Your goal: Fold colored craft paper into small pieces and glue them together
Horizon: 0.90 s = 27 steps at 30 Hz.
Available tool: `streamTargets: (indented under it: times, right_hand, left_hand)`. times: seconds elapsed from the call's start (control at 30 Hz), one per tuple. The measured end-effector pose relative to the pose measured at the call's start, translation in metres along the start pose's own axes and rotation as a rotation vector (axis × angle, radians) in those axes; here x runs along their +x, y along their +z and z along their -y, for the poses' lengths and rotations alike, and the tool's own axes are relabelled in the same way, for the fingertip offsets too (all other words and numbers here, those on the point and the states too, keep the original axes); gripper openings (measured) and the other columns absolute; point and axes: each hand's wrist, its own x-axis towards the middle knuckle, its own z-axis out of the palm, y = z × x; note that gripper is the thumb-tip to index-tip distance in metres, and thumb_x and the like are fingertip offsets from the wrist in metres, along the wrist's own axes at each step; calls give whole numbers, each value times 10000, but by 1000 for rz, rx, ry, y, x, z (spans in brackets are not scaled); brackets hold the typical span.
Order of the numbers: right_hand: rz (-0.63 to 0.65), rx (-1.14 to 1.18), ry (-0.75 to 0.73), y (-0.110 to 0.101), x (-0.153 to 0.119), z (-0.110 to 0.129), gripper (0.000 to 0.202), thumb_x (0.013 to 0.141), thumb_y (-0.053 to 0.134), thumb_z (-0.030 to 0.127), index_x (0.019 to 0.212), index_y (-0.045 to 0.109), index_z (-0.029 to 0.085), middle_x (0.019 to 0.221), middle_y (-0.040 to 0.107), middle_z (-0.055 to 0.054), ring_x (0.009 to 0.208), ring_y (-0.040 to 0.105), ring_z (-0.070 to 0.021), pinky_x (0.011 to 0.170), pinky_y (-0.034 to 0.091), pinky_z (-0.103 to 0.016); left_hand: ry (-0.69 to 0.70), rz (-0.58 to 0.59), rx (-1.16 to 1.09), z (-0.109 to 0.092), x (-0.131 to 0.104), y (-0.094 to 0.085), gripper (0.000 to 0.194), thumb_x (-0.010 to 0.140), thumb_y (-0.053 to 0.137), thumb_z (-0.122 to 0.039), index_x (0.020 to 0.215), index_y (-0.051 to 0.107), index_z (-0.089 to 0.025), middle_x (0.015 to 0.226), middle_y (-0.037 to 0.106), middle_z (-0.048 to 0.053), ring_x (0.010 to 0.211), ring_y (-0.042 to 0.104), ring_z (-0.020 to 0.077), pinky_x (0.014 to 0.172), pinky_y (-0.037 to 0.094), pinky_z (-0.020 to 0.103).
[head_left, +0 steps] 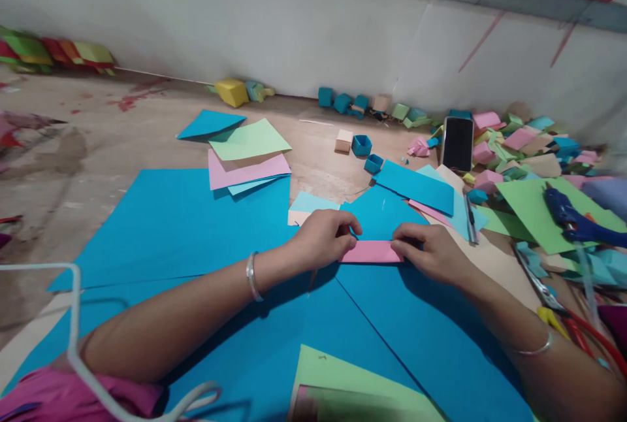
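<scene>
A narrow pink paper strip (pixel 372 252) lies across the middle, above large blue paper sheets (pixel 220 206). At its left end, my left hand (pixel 327 234) pinches the strip between thumb and fingers. The opposite end is held the same way by my right hand (pixel 427 251). The strip looks folded, with a straight lower edge, though its layers are too fine to make out. Just beyond the hands lie a folded blue paper piece (pixel 416 187) and a small light-blue paper (pixel 313 202).
Folded blue, green and pink papers (pixel 249 170) lie to the left. At right are a phone (pixel 457 143), a pen (pixel 471 218), a blue glue gun (pixel 568 213), scissors (pixel 546 291) and heaped paper pieces. A white cable (pixel 74 317) crosses the lower left. Small paper boxes (pixel 361 145) stand farther back.
</scene>
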Motion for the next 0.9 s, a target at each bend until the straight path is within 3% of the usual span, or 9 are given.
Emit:
streamTargets:
  times: [0.27, 0.5, 0.63, 0.7, 0.8, 0.9]
  right_hand:
    - [-142, -331, 49, 17, 0, -2, 183, 785, 512, 227, 609, 483, 187, 570, 525, 20, 548, 447, -111, 545, 237, -264]
    - [-107, -485, 105, 19, -1, 3, 199, 815, 517, 265, 639, 459, 193, 584, 525, 18, 553, 431, -118, 531, 174, -274]
    - [-103, -509, 117, 20, -2, 0, 181, 831, 553, 275, 675, 523, 189, 604, 541, 14, 560, 444, -118, 529, 177, -274]
    - [-157, -561, 14, 22, -3, -3, 111, 857, 547, 257, 799, 609, 185, 682, 572, -9, 621, 466, -135, 550, 201, -279]
    - [-252, -724, -261, 26, -4, -3, 216, 939, 471, 221, 1027, 668, 216, 754, 570, -42, 702, 442, -170, 592, 195, -308]
    - [-301, -887, -431, 30, -6, 4, 257, 974, 446, 208, 1019, 695, 254, 705, 541, -43, 697, 395, -190, 605, 157, -341]
  left_hand:
    - [5, -62, 86, -1, 3, 6, 147, 742, 603, -99, 758, 729, -174, 707, 702, 0, 636, 597, 132, 583, 407, 237]
    - [276, -162, 237, 9, 3, 14, 168, 757, 607, -35, 704, 712, -156, 801, 650, 33, 748, 584, 142, 659, 415, 247]
    - [345, -107, 266, 18, 7, 16, 191, 800, 588, -74, 765, 751, -168, 760, 600, 33, 710, 555, 136, 629, 396, 246]
    - [387, -78, 312, 20, 8, 16, 218, 844, 563, -130, 830, 770, -196, 757, 559, 31, 673, 513, 131, 600, 362, 254]
    - [463, -29, 436, 20, 8, 15, 274, 905, 504, -211, 854, 774, -216, 754, 504, 32, 673, 458, 140, 596, 313, 271]
    - [480, 0, 531, 17, 7, 15, 319, 937, 462, -261, 851, 766, -212, 743, 485, 34, 703, 437, 156, 597, 280, 283]
